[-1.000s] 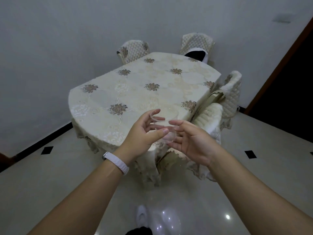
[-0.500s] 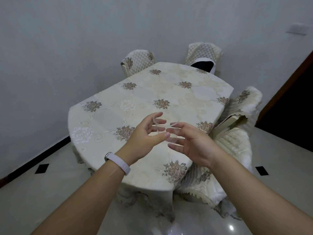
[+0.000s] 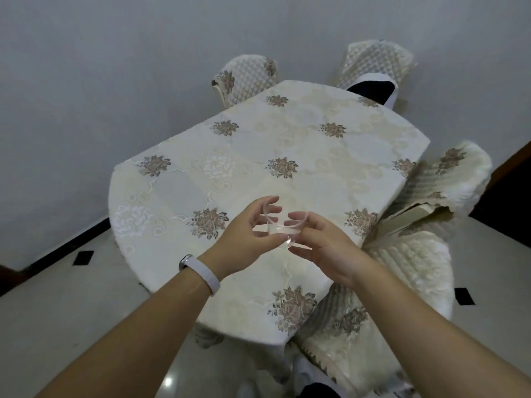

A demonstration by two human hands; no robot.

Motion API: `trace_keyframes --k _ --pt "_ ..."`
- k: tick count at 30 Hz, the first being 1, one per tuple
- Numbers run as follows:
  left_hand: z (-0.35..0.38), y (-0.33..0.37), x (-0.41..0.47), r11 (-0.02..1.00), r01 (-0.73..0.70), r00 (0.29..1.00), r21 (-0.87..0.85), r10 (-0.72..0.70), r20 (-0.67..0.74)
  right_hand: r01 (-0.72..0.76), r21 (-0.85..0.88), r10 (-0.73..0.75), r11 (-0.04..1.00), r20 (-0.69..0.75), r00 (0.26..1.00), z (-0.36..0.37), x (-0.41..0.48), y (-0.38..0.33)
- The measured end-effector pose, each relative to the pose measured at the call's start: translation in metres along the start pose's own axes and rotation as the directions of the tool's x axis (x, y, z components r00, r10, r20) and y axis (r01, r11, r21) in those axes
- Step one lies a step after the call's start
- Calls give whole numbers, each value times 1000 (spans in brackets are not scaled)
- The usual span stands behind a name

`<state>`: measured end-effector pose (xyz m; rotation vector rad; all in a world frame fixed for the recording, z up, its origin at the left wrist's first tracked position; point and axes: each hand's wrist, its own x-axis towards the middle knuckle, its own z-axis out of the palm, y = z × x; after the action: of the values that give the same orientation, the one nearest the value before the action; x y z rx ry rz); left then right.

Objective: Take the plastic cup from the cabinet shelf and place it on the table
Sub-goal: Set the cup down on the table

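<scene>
A clear plastic cup [image 3: 283, 225] is held upright between both hands, above the near part of the table [image 3: 316, 173]. My left hand [image 3: 247, 237] wraps its left side with the thumb under the base. My right hand [image 3: 319, 242] presses its fingers against the right side. The cup is see-through, so only its rim and base show well. Whether its base touches the cloth I cannot tell. The table wears a cream cloth with brown flower motifs. A pale band sits on my left wrist.
Quilted cream chairs stand at the far side [image 3: 247, 79], [image 3: 376, 61] and at the right [image 3: 448, 179], [image 3: 402, 271]. A grey wall runs behind. Glossy tiled floor [image 3: 57, 311] lies at the left. A dark doorway [image 3: 511, 185] is at the right.
I have come closer to the table, which now fills more of the view. Both hands with the cup have moved from beyond the near edge to over the tabletop.
</scene>
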<state>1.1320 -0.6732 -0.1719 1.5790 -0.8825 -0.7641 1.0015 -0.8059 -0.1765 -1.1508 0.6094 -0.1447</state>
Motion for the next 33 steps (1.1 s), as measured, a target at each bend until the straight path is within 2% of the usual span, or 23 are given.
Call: trace_keyframes --k 6,11,19,26,33 --pt "14 -33 26 991 105 993 88 -100 -64 60 -390 -24 919 97 995 -30 46 5" --pt "25 -70 41 971 199 977 131 -185 -111 98 -615 -2 782 155 988 -52 78 28" --pt "36 -119 42 930 325 941 172 -299 -159 91 -705 85 703 210 974 -65 105 70" --pt "47 -148 40 903 399 912 160 -371 -177 76 -755 113 651 195 974 -67 117 95" --pt "57 -164 35 890 426 900 161 -398 -176 50 -790 163 611 188 968 -71 121 115"
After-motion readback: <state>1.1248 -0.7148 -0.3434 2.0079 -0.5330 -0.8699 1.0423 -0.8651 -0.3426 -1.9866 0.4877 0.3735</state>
